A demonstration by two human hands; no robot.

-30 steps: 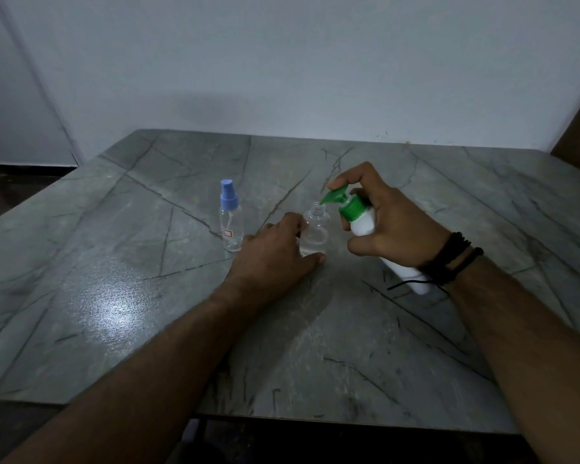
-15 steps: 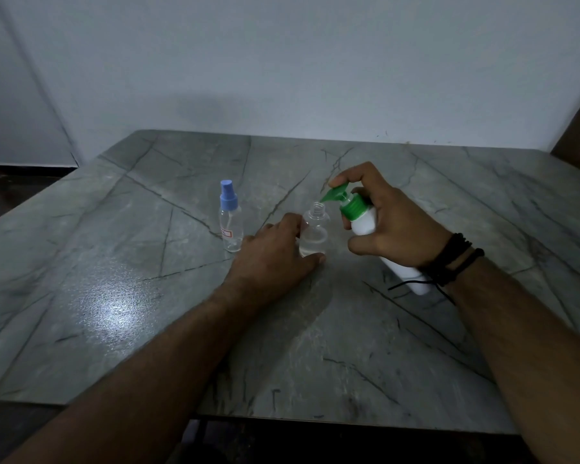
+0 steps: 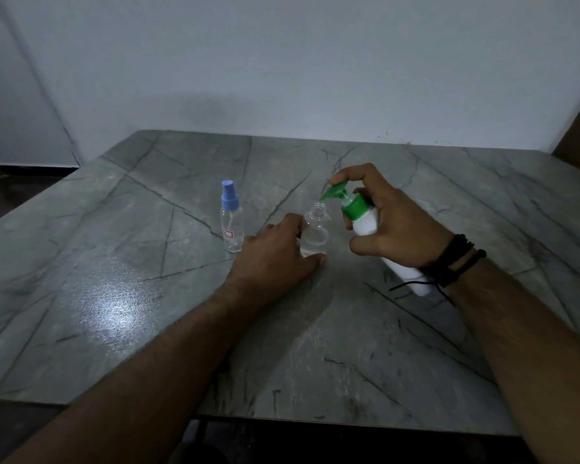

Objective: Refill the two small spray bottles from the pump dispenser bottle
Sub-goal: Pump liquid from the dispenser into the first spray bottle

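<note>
Head view: open spray bottle [image 3: 315,229] stands between both hands, pump nozzle [image 3: 332,191] above.

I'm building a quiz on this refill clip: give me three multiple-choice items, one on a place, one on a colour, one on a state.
1. Where does the capped spray bottle stand relative to the open bottle?
A. To its left
B. To its right
C. Inside it

2. What colour is the pump head of the dispenser bottle?
A. Red
B. Green
C. Yellow

3. How is the open bottle held?
A. Lying on its side, untouched
B. Lifted above the table
C. Upright on the table, gripped by the left hand

Answers: 1 A, the blue-capped bottle stands apart to the left. 2 B, the nozzle and collar are green, under the right hand. 3 C, the base rests on the table with fingers round it.
</note>
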